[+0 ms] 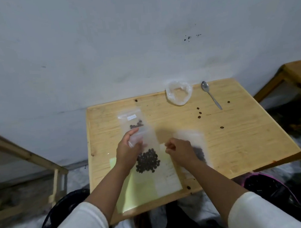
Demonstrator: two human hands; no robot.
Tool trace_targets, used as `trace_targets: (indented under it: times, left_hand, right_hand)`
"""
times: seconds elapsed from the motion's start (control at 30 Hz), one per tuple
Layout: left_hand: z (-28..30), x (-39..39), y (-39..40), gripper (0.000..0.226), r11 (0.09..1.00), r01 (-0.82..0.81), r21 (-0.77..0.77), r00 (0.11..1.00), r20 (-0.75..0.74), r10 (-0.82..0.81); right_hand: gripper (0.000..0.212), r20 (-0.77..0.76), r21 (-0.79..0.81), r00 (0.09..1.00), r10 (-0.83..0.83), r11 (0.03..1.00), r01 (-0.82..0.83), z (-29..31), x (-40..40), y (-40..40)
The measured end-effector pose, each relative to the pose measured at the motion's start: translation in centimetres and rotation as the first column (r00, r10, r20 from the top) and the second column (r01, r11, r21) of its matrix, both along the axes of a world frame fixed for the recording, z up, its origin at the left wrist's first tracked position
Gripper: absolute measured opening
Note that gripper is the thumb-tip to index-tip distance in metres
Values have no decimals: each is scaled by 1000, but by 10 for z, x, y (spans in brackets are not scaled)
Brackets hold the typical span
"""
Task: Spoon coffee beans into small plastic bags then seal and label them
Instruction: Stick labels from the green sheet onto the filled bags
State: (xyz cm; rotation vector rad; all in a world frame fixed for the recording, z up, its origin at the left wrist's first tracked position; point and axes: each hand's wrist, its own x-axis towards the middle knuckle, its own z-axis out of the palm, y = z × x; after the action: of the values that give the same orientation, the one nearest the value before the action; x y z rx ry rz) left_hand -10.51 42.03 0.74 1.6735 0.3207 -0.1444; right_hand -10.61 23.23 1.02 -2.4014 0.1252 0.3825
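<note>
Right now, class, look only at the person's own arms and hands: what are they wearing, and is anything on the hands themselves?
Both arms wear white long sleeves pushed up above the elbow, leaving the forearms bare. The left hand and right hand are bare: no gloves, and no rings, watch or bracelets can be made out. The sleeves look plain, with no visible markings or print.

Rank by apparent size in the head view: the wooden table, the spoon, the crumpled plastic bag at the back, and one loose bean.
Largest to smallest as they appear:
1. wooden table
2. crumpled plastic bag
3. spoon, longer than the bag is wide but far thinner, so this pair is unsure
4. loose bean
</note>
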Motion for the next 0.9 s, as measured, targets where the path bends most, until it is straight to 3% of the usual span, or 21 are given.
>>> trace_targets:
  times: [0.13,0.4,0.57,0.67,0.9]
  left_hand:
    - [-6,-11,14,35,999,-30,39,999,32,28]
    - [-7,-24,23,38,998,-46,53,999,15,46]
    - [-8,-24,29,38,1000,-16,18,999,36,15]
    - [-4,-22,28,39,1000,-2,-3,999,46,2]
    - [13,-15,28,49,998,67,17,996,64,-68]
  right_hand:
    - [22,-62,-156,990,125,979,-133,-9,-13,-2]
    - [12,-31,-187,989,147,971,-151,-22,-20,1]
    - [4,195,-32,981,20,999,-14,4,-2,9]
    - [5,344,80,939,18,996,-49,28,10,26]
    - [3,381,94,917,121,981,-168,49,18,64]
